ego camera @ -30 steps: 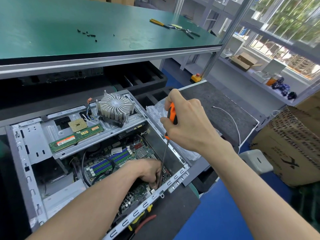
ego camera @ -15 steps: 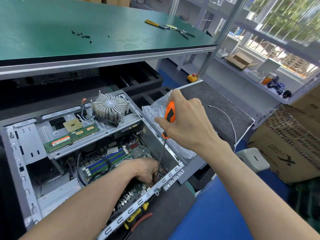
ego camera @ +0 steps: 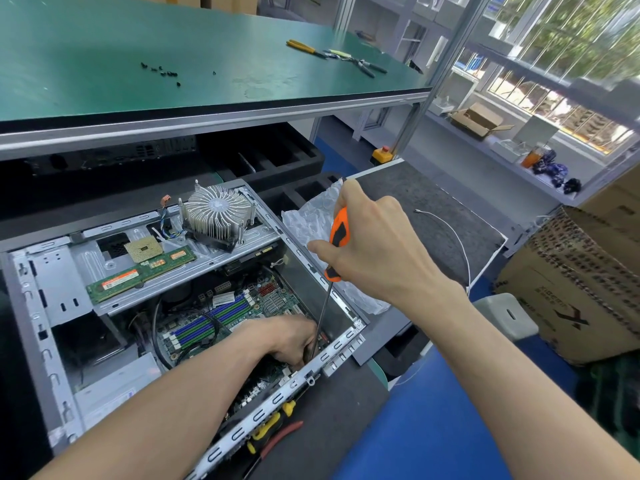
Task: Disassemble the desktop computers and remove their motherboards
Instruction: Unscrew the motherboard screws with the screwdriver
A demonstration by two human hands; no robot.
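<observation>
Head view shows the right hand (ego camera: 377, 247) with its grip curled round the orange-and-black handle of a screwdriver (ego camera: 337, 239), whose thin shaft slants down into the open computer case (ego camera: 41, 306). Its tip meets the left hand (ego camera: 294, 341), which reaches into the case and has its fingers bent around the lower shaft, close to the case's near right corner; whether that grip actually pinches the shaft or only steadies it cannot be told. Under that hand lies the motherboard (ego camera: 242, 306), green with blue and green memory slots, seated on the floor of the case. Across the case's far part runs a metal drive bracket, and on it rest a finned round heatsink (ego camera: 216, 211), a loose processor chip (ego camera: 143, 249) and a green memory stick (ego camera: 138, 275). Crumpled plastic wrap (ego camera: 311, 220) lies just beside the case's right wall. On the green desk (ego camera: 104, 46) above, small black screws (ego camera: 161, 72) sit near the middle and pliers (ego camera: 346, 58) near the far right edge.
</observation>
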